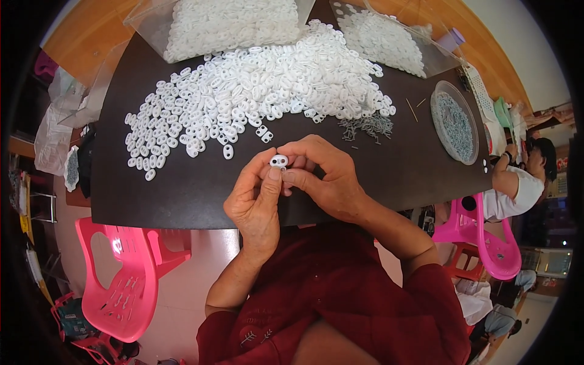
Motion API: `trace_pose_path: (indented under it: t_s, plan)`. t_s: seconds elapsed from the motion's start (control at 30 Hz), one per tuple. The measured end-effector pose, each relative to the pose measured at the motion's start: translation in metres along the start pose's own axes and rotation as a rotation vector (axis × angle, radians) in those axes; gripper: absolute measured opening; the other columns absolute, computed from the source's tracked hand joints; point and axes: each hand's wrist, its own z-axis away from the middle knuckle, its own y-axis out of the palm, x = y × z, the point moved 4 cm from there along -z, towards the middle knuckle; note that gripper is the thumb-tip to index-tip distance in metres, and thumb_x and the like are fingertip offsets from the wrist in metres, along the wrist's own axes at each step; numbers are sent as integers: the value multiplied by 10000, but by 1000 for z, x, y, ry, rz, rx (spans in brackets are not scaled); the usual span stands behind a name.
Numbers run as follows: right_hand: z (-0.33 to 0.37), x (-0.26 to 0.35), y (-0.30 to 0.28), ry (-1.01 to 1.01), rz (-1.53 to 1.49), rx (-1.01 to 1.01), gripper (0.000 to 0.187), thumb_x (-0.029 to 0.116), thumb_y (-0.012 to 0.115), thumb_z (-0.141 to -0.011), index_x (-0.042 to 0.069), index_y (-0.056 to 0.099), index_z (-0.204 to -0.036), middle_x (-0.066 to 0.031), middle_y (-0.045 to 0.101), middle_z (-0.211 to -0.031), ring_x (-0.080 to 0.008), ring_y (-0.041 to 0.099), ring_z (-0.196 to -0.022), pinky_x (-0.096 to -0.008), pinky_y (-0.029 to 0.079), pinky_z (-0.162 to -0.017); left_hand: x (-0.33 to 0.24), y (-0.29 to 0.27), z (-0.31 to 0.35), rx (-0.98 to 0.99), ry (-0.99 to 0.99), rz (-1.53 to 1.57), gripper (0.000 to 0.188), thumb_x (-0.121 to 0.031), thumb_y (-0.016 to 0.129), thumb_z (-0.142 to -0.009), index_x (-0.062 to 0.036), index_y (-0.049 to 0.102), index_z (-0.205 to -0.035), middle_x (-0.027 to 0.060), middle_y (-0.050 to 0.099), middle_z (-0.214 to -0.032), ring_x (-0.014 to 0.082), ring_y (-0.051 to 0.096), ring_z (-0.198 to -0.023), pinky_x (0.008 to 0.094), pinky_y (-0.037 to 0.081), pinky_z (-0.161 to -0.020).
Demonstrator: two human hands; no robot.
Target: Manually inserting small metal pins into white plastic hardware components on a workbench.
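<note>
A small white oval plastic piece with two holes [279,160] is pinched between the fingertips of both my hands, just over the near part of the dark table. My left hand [254,204] grips it from the left, thumb in front. From the right, my right hand [328,176] holds it with thumb and forefinger; its other fingers are partly hidden. Whether a small pin sits in the piece I cannot make out. Beyond my hands lies a broad heap of similar white oval pieces [243,91]. Small grey pins [368,126] lie in a loose cluster at the heap's right edge.
Two clear bins of white pieces [234,27] [389,42] stand at the far edge. A round tray of grey pins [435,121] sits right, near two thin sticks [412,110]. A pink chair [125,280] stands left; a seated person [517,182] is at the right.
</note>
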Motion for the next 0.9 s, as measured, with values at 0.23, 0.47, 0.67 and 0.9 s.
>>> trace_pose_path:
  t_s: [0.23,0.47,0.67,0.9]
  plan:
    - [3,4,-2,-68,-75,16,257,-5,642,-805,11,610,-1060,-36,563,-867,-80,537,-724,-220,450,-636,-4,4,1,8,-29,-19,243,-20,547,-907,60,565,-1136,67,617,-886,86,542,-704,207,466,-627]
    - [-3,3,-3,147,-302,13,142,-21,574,-866,-33,610,-1003,-54,624,-860,-78,588,-747,-212,492,-667,0,2,4,-28,26,-94,260,-23,562,-899,57,570,-1146,70,621,-849,97,574,-710,216,497,-641]
    - [0,-3,4,181,-352,-82,106,-29,558,-874,-38,602,-970,-45,624,-839,-65,586,-734,-200,492,-651,-1,1,4,-57,73,-114,246,-13,562,-895,55,585,-1131,74,621,-842,100,579,-703,216,499,-624]
    - [1,-5,7,141,-255,-64,105,-33,558,-871,-34,596,-969,-32,606,-844,-65,588,-726,-204,496,-655,1,0,4,-75,11,-28,251,4,546,-898,63,577,-1140,65,617,-845,95,571,-711,214,493,-637]
